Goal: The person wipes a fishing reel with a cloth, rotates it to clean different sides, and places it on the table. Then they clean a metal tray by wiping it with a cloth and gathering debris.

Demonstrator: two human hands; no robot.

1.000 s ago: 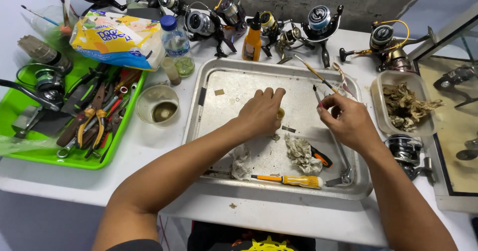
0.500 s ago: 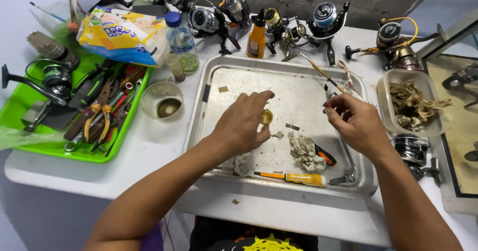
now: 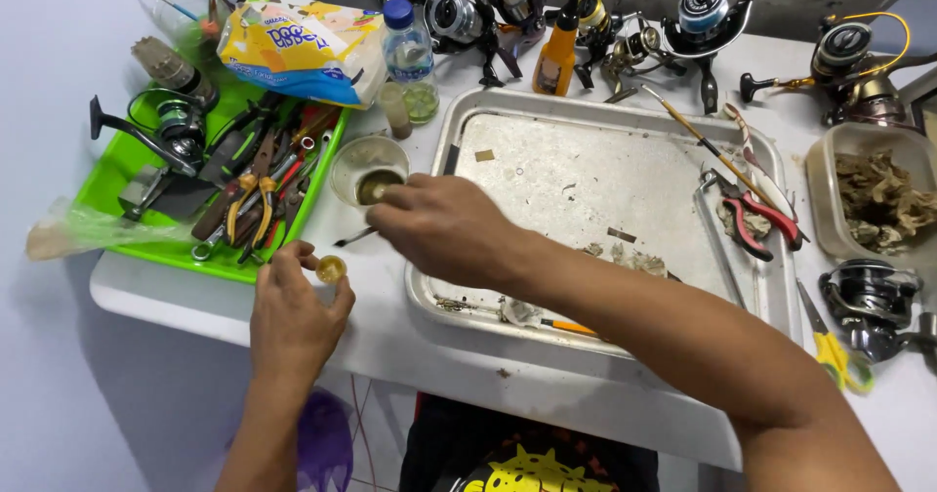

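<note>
1. A small round brass-coloured part (image 3: 331, 269) sits pinched at the fingertips of the left hand (image 3: 293, 311), over the front edge of the white tabletop (image 3: 390, 331), just in front of the green tray.
2. The right hand (image 3: 444, 228) reaches across from the right and holds a thin brush (image 3: 359, 235). Its fingers are clenched around the handle; the brush's long axis runs low and leftward, its tip pointing toward the part.
3. The brass part lies down and to the left of the right hand's fingers, near but not touching. The left hand is the nearer one, since it holds the part.
4. Just behind the right hand's fingers stands a small clear cup (image 3: 366, 170) holding a dark, greenish liquid or grease.
5. The green tray (image 3: 107, 175) on the left holds pliers, screwdrivers and a fishing reel.
6. The metal tray (image 3: 547, 165) at centre holds crumpled rag scraps, a yellow-handled screwdriver and red pliers.
7. A tub (image 3: 830, 209) at far right holds brownish wadding.
8. More fishing reels line the back of the tabletop.
</note>
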